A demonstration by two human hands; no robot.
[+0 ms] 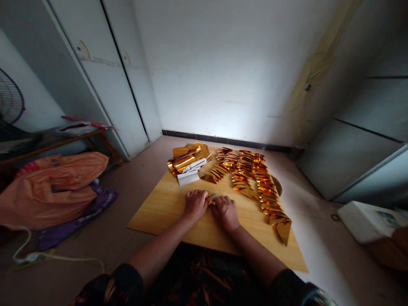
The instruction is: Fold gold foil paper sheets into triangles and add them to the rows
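Observation:
My left hand (196, 205) and my right hand (227, 213) come together over the near middle of a light wooden board (159, 212). Between them lies a small piece of gold foil paper (212, 198) with some pale grey-white showing. The fingers of both hands are bent and closed on its two sides, covering most of it. Just beyond my left hand are white folded paper pieces (188, 177) beside a loose pile of shiny gold foil sheets (188, 159). Overlapping rows of folded gold foil pieces (269, 191) run down the right part of the board.
A white wall (219, 85) stands behind the board, with grey cabinets (105, 72) at the left. On the left floor lie an orange bag (57, 182), a purple bag (79, 216) and a pale cable (73, 258). At the right sits a white box (366, 221).

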